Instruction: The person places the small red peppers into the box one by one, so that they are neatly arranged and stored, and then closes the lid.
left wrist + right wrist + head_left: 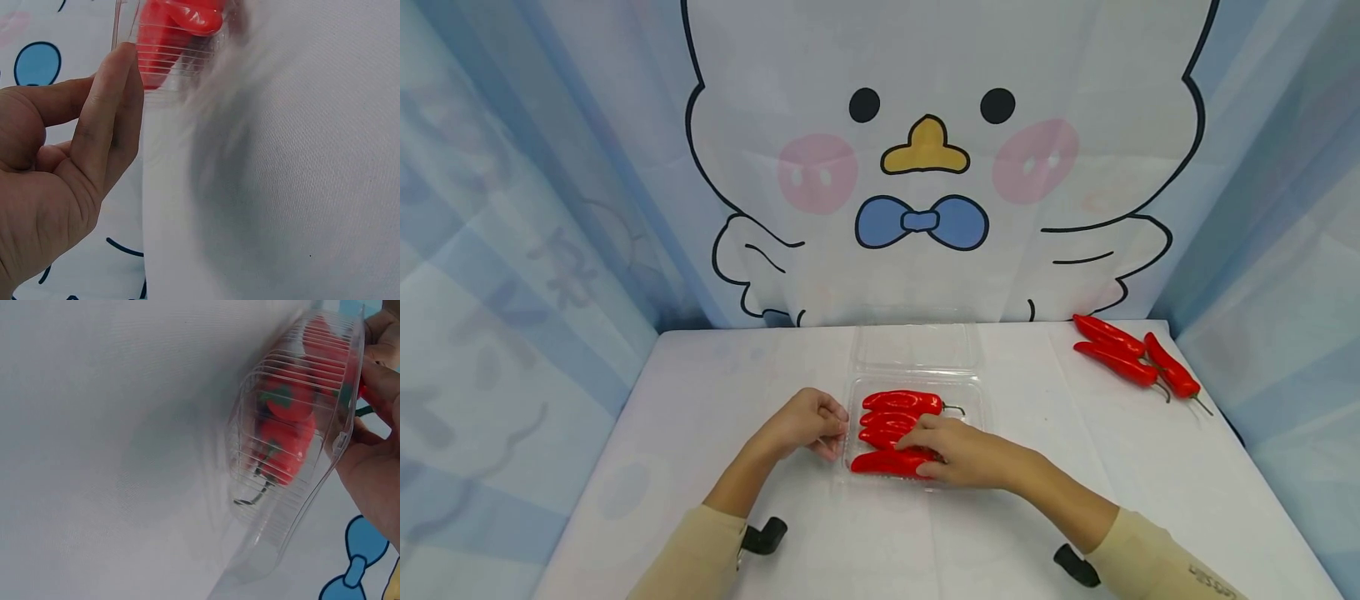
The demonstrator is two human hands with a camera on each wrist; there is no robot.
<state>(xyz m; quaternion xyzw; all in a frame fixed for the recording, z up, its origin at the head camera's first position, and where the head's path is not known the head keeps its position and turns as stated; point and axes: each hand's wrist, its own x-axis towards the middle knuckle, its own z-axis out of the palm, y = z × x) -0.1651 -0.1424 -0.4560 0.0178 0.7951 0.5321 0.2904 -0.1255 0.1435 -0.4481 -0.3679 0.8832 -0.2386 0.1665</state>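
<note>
A clear plastic box (976,398) stands on the table with its lid (917,348) folded back, holding several red chili peppers (901,402) side by side. My left hand (808,422) is at the box's left edge; in the left wrist view its fingertips (127,52) pinch the rim. With thumb and fingers, my right hand (964,454) grips the front pepper (883,463) inside the box, covering its stem end in the head view. Green stems show through the ridged box wall (275,506) in the right wrist view.
Three more red peppers (1112,364) lie together at the table's back right corner. White cloth covers the table (715,375). A curtain with a cartoon face (925,275) hangs behind it, and blue and white curtains (512,333) close off both sides.
</note>
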